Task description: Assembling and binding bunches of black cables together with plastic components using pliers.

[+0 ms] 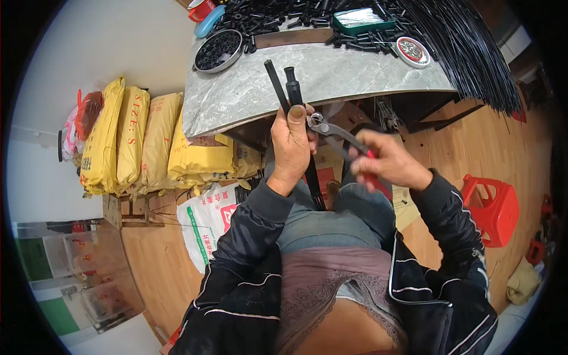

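Observation:
My left hand [289, 145] is closed around a black tube with a stepped end [292, 83] and a thinner black rod [276, 84] beside it. Both stand up from the fist, thumb on top, and a black length [313, 180] runs down below it between my legs. My right hand [387, 161], slightly blurred, grips end-cutting pliers [340, 132] with red handles. Their rounded metal head lies against the fingers of my left hand, beside the tube. Whether the jaws bite on anything is hidden.
A grey marble-patterned table [248, 97] stands ahead, bearing black fittings [266, 18], a round dish of black rings [219, 52], a green tray [364, 22], a small round tub [412, 52] and long black rods [467, 47]. Yellow sacks [130, 136] line the left; a red stool [491, 207] is right.

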Motion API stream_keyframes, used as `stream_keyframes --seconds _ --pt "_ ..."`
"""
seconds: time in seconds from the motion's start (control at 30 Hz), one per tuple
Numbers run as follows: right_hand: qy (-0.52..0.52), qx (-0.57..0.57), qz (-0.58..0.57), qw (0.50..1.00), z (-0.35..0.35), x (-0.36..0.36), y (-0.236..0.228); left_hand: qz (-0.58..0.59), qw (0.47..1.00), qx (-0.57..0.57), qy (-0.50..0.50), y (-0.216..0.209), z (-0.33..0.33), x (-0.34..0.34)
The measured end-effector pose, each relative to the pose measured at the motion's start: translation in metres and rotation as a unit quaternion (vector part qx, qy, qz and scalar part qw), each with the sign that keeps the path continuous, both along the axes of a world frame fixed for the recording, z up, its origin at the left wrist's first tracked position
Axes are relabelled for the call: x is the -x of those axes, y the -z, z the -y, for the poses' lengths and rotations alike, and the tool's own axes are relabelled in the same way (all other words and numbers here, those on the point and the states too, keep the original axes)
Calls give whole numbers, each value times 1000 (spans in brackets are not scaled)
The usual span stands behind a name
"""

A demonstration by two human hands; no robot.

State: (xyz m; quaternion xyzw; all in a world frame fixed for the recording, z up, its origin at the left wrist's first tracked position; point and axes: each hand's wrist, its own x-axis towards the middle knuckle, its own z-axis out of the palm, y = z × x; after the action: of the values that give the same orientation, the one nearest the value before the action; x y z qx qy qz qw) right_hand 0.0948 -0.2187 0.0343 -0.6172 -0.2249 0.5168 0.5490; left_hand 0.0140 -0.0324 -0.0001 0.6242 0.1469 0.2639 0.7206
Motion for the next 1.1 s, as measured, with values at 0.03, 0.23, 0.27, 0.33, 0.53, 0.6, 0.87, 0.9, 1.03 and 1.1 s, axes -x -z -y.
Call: stream_keyframes --seconds 0.03,0.23,0.27,0.33,0.53,0.6,0.87,0.9,1.03,1.1 --pt "-61 -8 -114 992 4 3 -1 -2 1000 -1 7 -2 1 1" --pt "-195 52 -50 978 10 -12 -15 -23 998 -17 52 -9 7 5" --pt "-133 -44 205 969 11 -14 -4 -20 998 -17 57 -10 7 5" --pt "-67 -60 307 947 20 -20 -9 17 997 52 62 -8 5 9" --pt "-108 -53 -227 967 27 9 6 -18 998 11 59 -17 6 13" --pt "-176 60 -14 982 16 6 -19 -7 997 61 40 -17 7 17" --pt "-35 -44 -259 964 24 24 -1 10 999 32 37 -11 0 20" --pt "-78 -95 -324 938 26 22 13 2 999 24 47 -15 0 20" --pt "-178 -12 -49 983 16 6 -27 -16 998 20 52 -18 2 26" --pt "-129 -80 351 924 18 -4 -8 -15 999 29 38 -14 -1 26"
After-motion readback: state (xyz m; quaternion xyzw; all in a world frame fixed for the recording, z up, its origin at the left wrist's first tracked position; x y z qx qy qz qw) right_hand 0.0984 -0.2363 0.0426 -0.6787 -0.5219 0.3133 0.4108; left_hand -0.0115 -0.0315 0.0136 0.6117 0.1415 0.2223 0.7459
